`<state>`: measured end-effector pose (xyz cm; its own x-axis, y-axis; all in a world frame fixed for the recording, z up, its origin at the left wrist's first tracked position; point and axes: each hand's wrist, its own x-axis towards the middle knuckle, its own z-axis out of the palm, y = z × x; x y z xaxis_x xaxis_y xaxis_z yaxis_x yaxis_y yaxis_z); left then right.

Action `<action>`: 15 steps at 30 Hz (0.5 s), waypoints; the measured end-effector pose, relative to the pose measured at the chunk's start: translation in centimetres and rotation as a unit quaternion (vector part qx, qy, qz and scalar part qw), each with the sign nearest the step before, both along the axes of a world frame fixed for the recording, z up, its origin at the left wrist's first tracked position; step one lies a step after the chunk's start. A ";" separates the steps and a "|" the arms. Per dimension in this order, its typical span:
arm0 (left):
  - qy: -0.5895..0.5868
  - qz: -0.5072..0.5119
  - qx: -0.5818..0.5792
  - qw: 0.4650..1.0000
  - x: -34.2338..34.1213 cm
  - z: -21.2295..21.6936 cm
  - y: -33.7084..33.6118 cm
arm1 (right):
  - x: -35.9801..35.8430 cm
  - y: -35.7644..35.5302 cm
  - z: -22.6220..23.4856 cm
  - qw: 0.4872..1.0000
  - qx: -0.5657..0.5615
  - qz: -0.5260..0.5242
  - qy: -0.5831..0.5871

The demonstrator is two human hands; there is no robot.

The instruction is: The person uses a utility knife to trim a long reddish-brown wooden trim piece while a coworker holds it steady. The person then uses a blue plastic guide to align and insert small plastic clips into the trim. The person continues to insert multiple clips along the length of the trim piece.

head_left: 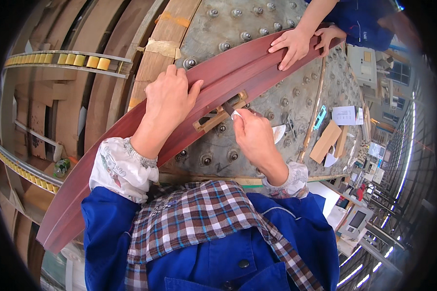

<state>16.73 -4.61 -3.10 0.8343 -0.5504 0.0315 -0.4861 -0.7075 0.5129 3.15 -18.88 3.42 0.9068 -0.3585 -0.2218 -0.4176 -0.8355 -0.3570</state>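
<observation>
A long, curved red-brown wooden moulding (228, 78) runs from the lower left to the upper right across a metal table. My left hand (172, 94) grips its far edge, fingers bent over it and thumb on its face. Close to the near edge, my right hand (254, 133) is closed round a dark, narrow tool (229, 109) with white wrapping at the fingers; its exact kind is unclear. The tool's tip meets a light wooden piece with slots (214, 121) beside the moulding. A co-worker's two hands (296, 47) rest on the moulding's far right end.
The metal table (257, 162) is studded with ball rollers. Cardboard pieces (325, 141), a paper sheet (344, 115) and a turquoise tool (320, 117) lie to the right. At left are wooden boards (119, 58) and yellow roller tracks (73, 59).
</observation>
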 end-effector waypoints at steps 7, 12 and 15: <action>-0.019 0.002 -0.016 1.000 -0.3 -0.3 0.0 | 0.5 -0.5 0.3 0.998 0.008 0.038 0.053; -0.022 0.002 -0.003 1.000 -0.4 -0.1 -0.2 | 1.6 1.8 0.8 0.988 -0.086 0.056 0.113; -0.033 0.004 -0.011 0.999 -0.5 -0.4 -0.2 | 1.9 3.9 -0.2 0.981 -0.120 0.053 0.144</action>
<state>16.22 -4.85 -3.50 0.8347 -0.5418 0.0989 -0.5134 -0.7005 0.4956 5.04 -14.98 3.24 0.8542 -0.3385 -0.3946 -0.3784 -0.9253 -0.0255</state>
